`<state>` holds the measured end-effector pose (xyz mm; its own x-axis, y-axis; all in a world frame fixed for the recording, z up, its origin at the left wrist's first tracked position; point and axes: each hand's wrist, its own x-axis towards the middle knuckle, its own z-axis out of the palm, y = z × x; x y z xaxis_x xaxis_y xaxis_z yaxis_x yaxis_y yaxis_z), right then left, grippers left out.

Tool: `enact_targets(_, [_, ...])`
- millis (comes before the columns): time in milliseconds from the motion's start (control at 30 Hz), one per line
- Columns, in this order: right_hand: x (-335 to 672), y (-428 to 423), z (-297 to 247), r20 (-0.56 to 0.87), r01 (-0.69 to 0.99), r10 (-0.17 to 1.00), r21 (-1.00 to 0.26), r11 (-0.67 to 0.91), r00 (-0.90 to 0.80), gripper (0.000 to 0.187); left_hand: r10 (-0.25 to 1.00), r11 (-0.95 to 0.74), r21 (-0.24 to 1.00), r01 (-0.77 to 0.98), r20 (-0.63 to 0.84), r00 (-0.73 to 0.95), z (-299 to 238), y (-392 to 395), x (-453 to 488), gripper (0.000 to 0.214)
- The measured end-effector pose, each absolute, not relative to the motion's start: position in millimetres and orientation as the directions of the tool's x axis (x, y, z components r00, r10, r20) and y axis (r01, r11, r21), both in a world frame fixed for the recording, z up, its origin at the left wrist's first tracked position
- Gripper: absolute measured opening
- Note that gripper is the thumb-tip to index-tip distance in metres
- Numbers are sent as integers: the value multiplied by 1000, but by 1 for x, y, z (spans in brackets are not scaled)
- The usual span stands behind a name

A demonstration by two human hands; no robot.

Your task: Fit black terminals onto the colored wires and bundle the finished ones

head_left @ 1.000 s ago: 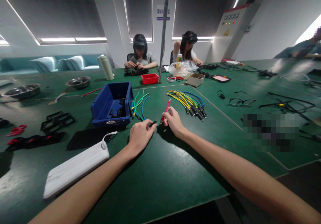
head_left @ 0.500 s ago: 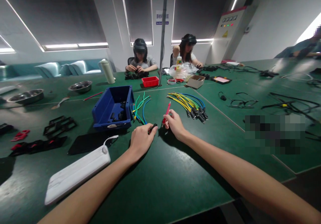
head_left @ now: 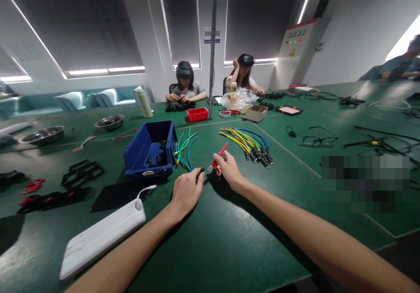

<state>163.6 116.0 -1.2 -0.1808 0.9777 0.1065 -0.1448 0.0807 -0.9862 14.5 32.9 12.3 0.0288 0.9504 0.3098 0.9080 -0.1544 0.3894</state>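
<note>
My left hand point(head_left: 186, 189) is closed on the table, its thumb and fingers pinching a small black piece point(head_left: 200, 173). Opposite it, my right hand point(head_left: 230, 170) grips a slim red pen-like stick point(head_left: 223, 149), slanted, with a pale shiny lower end facing the black piece; its exact kind is unclear. A small gap separates the two. Beyond my left hand lie several loose green and blue cables point(head_left: 189, 146). Past my right hand is a bundle of yellow, green and blue cables point(head_left: 244, 141) with black sleeves and metal lugs at the near ends.
A blue bin point(head_left: 131, 164) with small black parts stands left. Nearer lie a white power bank point(head_left: 105, 236), a black pouch point(head_left: 113, 195) and black frames point(head_left: 82, 172). A red tray point(head_left: 197, 114) sits by a pole point(head_left: 212, 52). Two people point(head_left: 185, 85) sit across the table; glasses point(head_left: 316, 141) lie right.
The red stick has tilted further right in my right hand, and its pale lower end now shows. My left hand keeps the black piece. One person opposite has raised a hand to the head.
</note>
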Motion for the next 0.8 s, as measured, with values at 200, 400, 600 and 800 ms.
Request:
enact_targets(200, [163, 115, 1, 68, -221, 982, -975, 28, -176, 35, 946, -188, 437, 880, 323, 42, 11, 33, 15, 31])
enact_targets(400, [160, 114, 3, 56, -265, 980, -964, 4, -189, 36, 935, -222, 462, 859, 351, 53, 10, 34, 15, 32])
enact_targets(600, [161, 115, -1, 83, -262, 981, -964, 35, -176, 32, 938, -223, 464, 857, 343, 58, 9, 34, 14, 34])
enact_targets(800, [165, 111, -5, 138, -204, 966, -974, 93, -220, 32, 914, -315, 512, 799, 391, 110, 7, 36, 13, 30])
